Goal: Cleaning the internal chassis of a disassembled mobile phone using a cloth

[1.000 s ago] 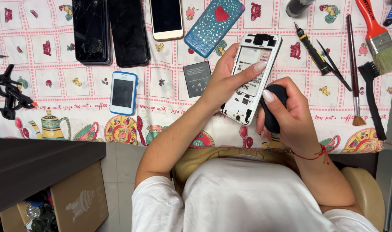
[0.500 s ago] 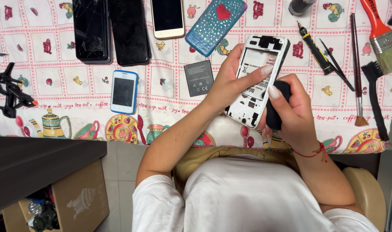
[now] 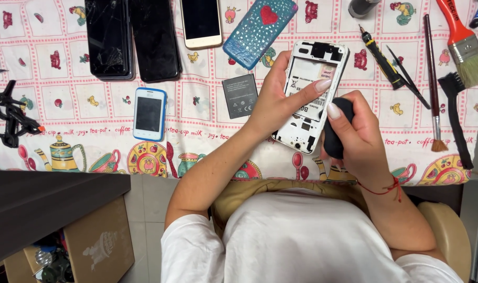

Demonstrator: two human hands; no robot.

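My left hand (image 3: 279, 100) holds a white phone (image 3: 311, 73) with its back cover off, tilted above the table; the index finger lies across its open back. My right hand (image 3: 356, 137) is closed around a black rounded object (image 3: 334, 140) right beside the phone's lower right edge. A dark grey battery (image 3: 239, 95) lies flat on the cloth just left of my left hand.
On the patterned tablecloth (image 3: 66, 99) lie two black cracked phones (image 3: 131, 39), a gold phone (image 3: 200, 22), a small blue-rimmed phone (image 3: 149, 113) and a teal case with a red heart (image 3: 259, 31). Screwdriver (image 3: 379, 56), tweezers, brushes (image 3: 462, 42) sit right. Black stand (image 3: 8, 115) far left.
The phone and both hands have shifted slightly; the right hand with the black object has come up closer against the phone's lower right edge.
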